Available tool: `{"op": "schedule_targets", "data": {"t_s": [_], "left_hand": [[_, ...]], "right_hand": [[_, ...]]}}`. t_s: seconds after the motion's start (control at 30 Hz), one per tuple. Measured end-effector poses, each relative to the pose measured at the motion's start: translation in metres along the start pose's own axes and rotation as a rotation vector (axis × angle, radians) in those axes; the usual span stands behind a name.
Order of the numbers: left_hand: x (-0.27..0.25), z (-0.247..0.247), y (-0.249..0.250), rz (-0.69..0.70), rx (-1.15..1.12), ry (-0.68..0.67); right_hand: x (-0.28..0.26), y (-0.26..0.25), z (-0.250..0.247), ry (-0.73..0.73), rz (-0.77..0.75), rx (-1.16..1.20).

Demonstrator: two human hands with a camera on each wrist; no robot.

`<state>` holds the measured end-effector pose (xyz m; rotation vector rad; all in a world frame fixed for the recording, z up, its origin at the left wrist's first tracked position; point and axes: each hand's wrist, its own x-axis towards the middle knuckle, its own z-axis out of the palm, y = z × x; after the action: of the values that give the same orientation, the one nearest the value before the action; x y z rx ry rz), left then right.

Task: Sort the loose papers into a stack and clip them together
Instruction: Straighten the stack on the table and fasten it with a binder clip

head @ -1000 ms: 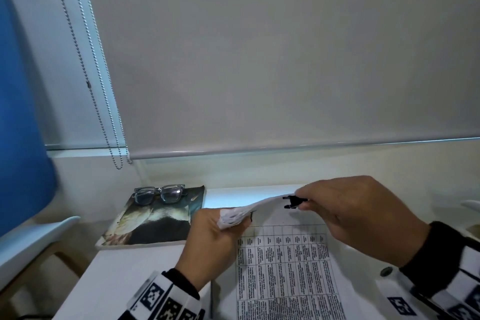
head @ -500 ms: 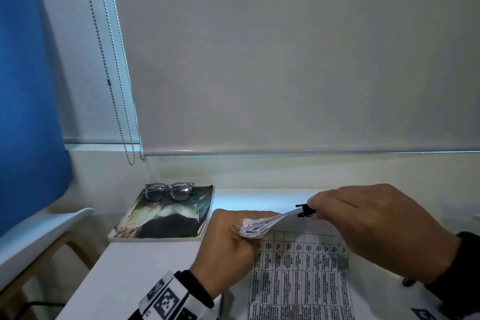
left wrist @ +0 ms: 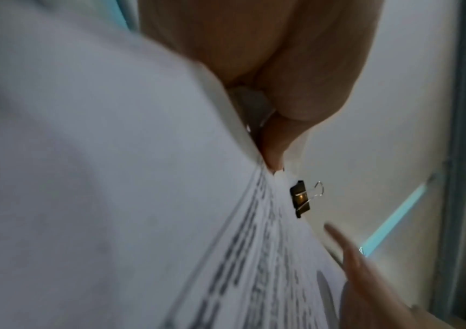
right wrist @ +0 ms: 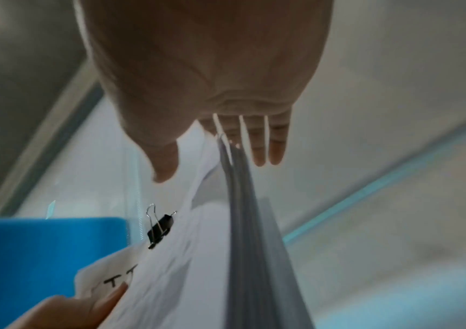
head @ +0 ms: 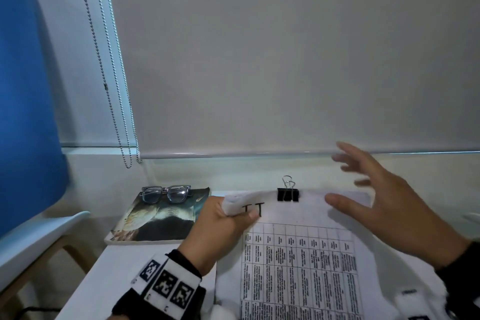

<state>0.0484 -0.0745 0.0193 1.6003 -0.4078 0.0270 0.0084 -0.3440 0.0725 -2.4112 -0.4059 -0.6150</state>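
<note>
A stack of white papers [head: 306,262] printed with a table lies tilted up in front of me. A black binder clip [head: 287,193] sits clamped on the middle of its top edge, wire handle standing up; it also shows as the clip [left wrist: 300,199] and the clip [right wrist: 160,228] in the wrist views. My left hand [head: 228,218] pinches the stack's top left corner, thumb on the page. My right hand [head: 363,189] hovers at the top right with fingers spread, touching nothing I can make out; its fingers [right wrist: 265,147] are straight.
A magazine [head: 158,218] with glasses [head: 166,193] on it lies left of the papers on the white table [head: 104,275]. A blue chair back [head: 26,112] and its pale seat stand at far left. A roller blind with a bead chain [head: 114,101] hangs behind.
My right hand has let go of the binder clip and spread open, moving right and up. The clip now stays on the papers' top edge, and the stack has tipped to face me.
</note>
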Motion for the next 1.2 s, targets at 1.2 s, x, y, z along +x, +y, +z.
{"op": "schedule_targets", "data": {"t_s": [1.2], "left_hand": [[-0.138,0.001,-0.047,0.168,1.102,-0.489]], "right_hand": [[-0.162,0.002,0.079,-0.555,-0.073,-0.218]]}}
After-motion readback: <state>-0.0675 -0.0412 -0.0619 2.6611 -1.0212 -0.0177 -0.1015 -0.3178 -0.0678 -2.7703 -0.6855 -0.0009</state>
